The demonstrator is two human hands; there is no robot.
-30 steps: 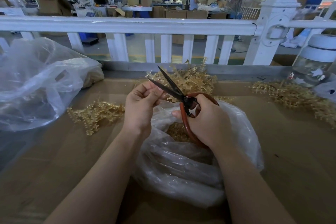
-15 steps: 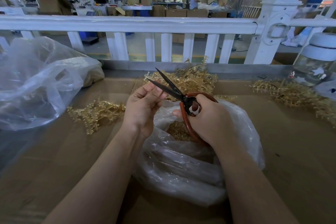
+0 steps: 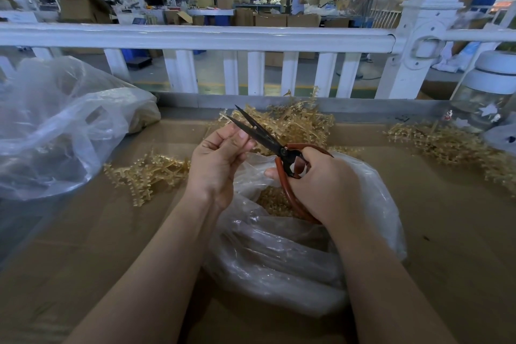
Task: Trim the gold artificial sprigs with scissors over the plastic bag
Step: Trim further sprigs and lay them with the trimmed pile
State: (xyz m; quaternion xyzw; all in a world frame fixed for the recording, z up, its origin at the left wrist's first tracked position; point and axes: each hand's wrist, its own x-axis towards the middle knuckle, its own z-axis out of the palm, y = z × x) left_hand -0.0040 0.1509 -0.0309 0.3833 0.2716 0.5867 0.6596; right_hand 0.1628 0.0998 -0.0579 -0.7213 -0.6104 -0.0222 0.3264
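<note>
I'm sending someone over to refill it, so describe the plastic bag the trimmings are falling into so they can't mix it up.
Start at the white railing across the back of the cardboard-covered table. The plastic bag sits nearest the person, under both hands. Unlike the larger puffed bag at far left, it is open-topped, showing gold bits inside.

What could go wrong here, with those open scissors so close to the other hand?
The dark blades of the scissors stand apart right beside the left hand, whose fingertips almost touch one blade, so a hasty snip might nick them. The plastic bag gapes just under the red handles gripped by the right hand; its film could get caught. Trimmed bits might miss the bag and land on the cardboard.
</note>
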